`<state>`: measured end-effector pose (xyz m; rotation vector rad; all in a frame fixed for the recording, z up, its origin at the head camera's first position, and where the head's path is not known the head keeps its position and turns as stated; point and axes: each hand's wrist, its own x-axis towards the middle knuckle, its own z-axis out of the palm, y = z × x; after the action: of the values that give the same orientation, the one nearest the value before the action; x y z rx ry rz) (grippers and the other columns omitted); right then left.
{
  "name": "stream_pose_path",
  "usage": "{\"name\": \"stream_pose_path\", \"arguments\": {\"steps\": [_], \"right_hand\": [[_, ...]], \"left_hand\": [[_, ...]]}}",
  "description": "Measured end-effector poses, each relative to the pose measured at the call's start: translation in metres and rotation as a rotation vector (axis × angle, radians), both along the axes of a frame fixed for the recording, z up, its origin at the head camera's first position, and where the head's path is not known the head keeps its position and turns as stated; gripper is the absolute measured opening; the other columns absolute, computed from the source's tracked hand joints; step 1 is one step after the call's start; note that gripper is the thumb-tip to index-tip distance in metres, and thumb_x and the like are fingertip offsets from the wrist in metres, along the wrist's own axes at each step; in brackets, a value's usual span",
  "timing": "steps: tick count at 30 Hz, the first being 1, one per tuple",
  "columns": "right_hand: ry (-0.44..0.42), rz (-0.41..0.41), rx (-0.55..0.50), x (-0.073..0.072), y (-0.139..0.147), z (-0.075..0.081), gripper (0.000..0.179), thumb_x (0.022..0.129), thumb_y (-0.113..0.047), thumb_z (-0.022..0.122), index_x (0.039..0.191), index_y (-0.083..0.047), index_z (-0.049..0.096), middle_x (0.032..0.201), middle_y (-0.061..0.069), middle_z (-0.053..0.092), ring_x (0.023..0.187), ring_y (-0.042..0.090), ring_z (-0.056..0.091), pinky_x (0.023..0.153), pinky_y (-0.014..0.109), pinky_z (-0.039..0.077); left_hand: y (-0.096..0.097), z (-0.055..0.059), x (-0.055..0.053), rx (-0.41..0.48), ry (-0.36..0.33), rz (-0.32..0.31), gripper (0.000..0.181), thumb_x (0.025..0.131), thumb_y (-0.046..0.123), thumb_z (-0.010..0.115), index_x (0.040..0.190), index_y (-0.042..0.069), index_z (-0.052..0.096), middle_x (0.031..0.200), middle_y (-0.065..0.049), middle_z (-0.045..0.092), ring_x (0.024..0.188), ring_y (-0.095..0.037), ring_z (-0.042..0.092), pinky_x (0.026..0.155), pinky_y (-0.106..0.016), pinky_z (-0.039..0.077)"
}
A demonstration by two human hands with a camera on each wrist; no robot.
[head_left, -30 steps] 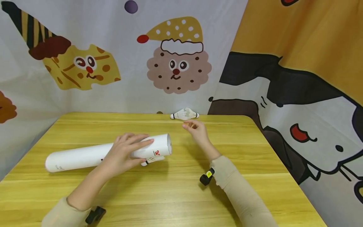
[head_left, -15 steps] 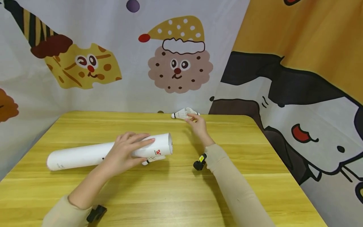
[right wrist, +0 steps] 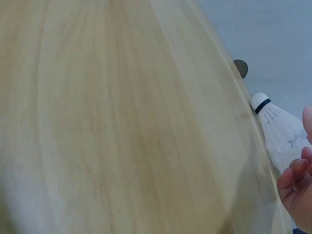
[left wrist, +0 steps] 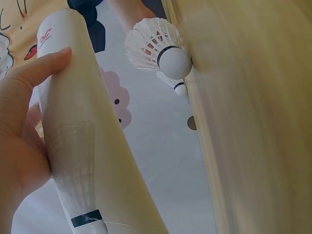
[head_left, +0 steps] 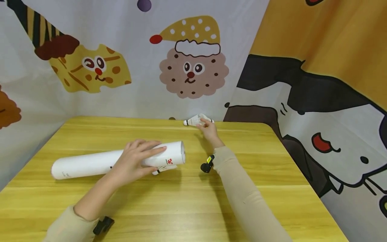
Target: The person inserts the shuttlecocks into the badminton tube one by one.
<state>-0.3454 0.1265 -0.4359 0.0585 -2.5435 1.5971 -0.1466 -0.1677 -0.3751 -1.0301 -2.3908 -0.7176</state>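
My left hand (head_left: 131, 163) grips a white shuttlecock tube (head_left: 86, 164) with a red logo near its right end; its thumb and fingers lie around the tube's side. A shuttlecock's faint likeness shows on the tube in the left wrist view. One shuttlecock (head_left: 166, 168) lies beside the tube, partly hidden by it. At the table's far edge two more lie feather end to feather end: the left shuttlecock (head_left: 191, 121) and the right shuttlecock (head_left: 211, 121). Bent fingers of my right hand (head_left: 209, 131) are at their feathers; whether they pinch one is hidden.
The wooden table (head_left: 187, 208) ends at the back against a white cloth (head_left: 136, 101) with cartoon prints. A second printed cloth (head_left: 317, 90) hangs at the right side. A small black wrist camera (head_left: 207, 164) sits at my right cuff.
My right hand has moved forward and slightly left, from short of the far shuttlecocks to their feathers. The left hand keeps its hold on the tube, and the shuttlecocks look unmoved.
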Motion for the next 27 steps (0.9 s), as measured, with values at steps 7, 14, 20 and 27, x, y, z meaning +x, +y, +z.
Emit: {"name": "stream_pose_path", "arguments": {"steps": [7, 14, 20, 27], "right_hand": [[-0.063, 0.015, 0.023, 0.0, -0.002, -0.005, 0.049, 0.093, -0.022, 0.065, 0.138, -0.007, 0.052, 0.088, 0.004, 0.05, 0.074, 0.012, 0.043, 0.061, 0.022, 0.038], [-0.087, 0.041, 0.06, -0.002, -0.002, -0.013, 0.053, 0.093, -0.023, 0.065, 0.141, -0.008, 0.049, 0.087, 0.007, 0.054, 0.065, 0.011, 0.045, 0.057, 0.022, 0.039], [-0.071, 0.029, 0.098, -0.002, -0.005, -0.014, 0.042, 0.093, -0.021, 0.066, 0.13, -0.003, 0.058, 0.114, 0.016, 0.06, 0.092, 0.021, 0.053, 0.073, 0.029, 0.045], [0.004, -0.06, 0.062, 0.003, -0.01, -0.017, 0.024, 0.087, -0.014, 0.072, 0.107, -0.001, 0.071, 0.107, 0.013, 0.065, 0.086, 0.018, 0.05, 0.072, 0.026, 0.04]], "left_hand": [[-0.001, -0.001, 0.001, -0.011, -0.015, 0.001, 0.081, 0.065, 0.02, 0.089, 0.138, 0.028, 0.054, 0.136, -0.004, 0.054, 0.114, -0.03, 0.046, 0.089, -0.051, 0.03], [-0.001, -0.001, 0.001, -0.014, -0.009, -0.003, 0.082, 0.065, 0.02, 0.088, 0.138, 0.028, 0.054, 0.136, -0.004, 0.053, 0.114, -0.029, 0.045, 0.089, -0.05, 0.029], [-0.001, -0.002, 0.001, -0.012, -0.011, -0.01, 0.081, 0.065, 0.02, 0.088, 0.138, 0.028, 0.054, 0.136, -0.004, 0.053, 0.114, -0.029, 0.045, 0.09, -0.052, 0.029], [0.0, -0.002, 0.0, -0.013, -0.008, -0.01, 0.081, 0.065, 0.019, 0.089, 0.138, 0.028, 0.054, 0.136, -0.005, 0.053, 0.114, -0.029, 0.045, 0.09, -0.051, 0.029]]}}
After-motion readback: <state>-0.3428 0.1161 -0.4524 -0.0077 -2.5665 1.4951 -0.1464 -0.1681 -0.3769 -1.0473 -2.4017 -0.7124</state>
